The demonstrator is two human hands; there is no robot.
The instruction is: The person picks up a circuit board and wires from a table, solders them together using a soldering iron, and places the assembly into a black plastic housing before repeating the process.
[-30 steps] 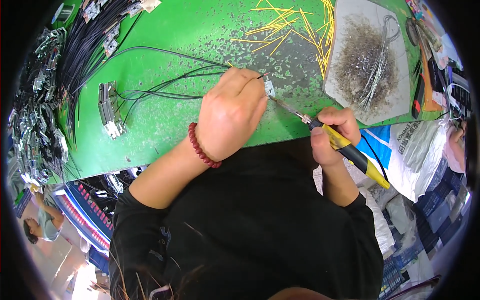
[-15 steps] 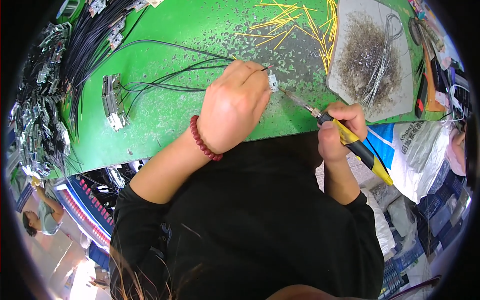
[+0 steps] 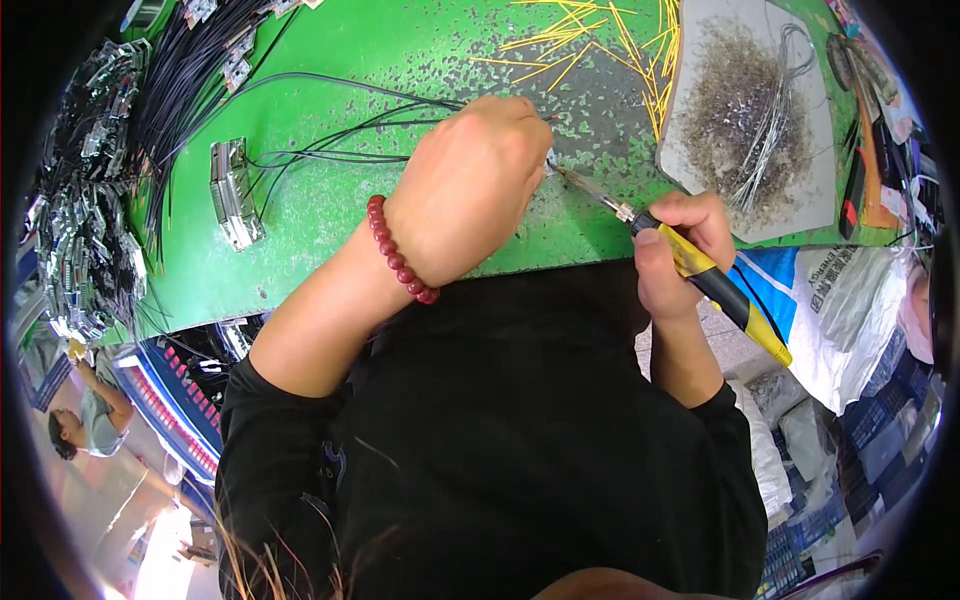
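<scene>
My right hand (image 3: 680, 250) is wrapped round the yellow and black handle of a soldering iron (image 3: 735, 298). The iron's tip points left and reaches close to my left hand's fingertips; whether it touches anything there I cannot tell. My left hand (image 3: 470, 190), with a red bead bracelet (image 3: 395, 255) at the wrist, is closed on black wires (image 3: 330, 155) that run in from the left. Most of the small silvery piece at its fingertips is hidden behind the hand. The wires lead back to a stack of shiny metal parts (image 3: 234, 195) on the green worktop (image 3: 330, 230).
A grey board (image 3: 815, 190) with brown residue and a coil of solder wire (image 3: 775, 120) lies at the right. Thin yellow tubes (image 3: 625, 50) are scattered beside it. Black cables (image 3: 195, 90) and metal parts (image 3: 85, 220) pile up at the left; tools (image 3: 865, 140) lie far right.
My left hand has turned and shifted slightly, covering more of the small silvery piece. The iron's tip has moved a little left and up, nearer the left fingertips.
</scene>
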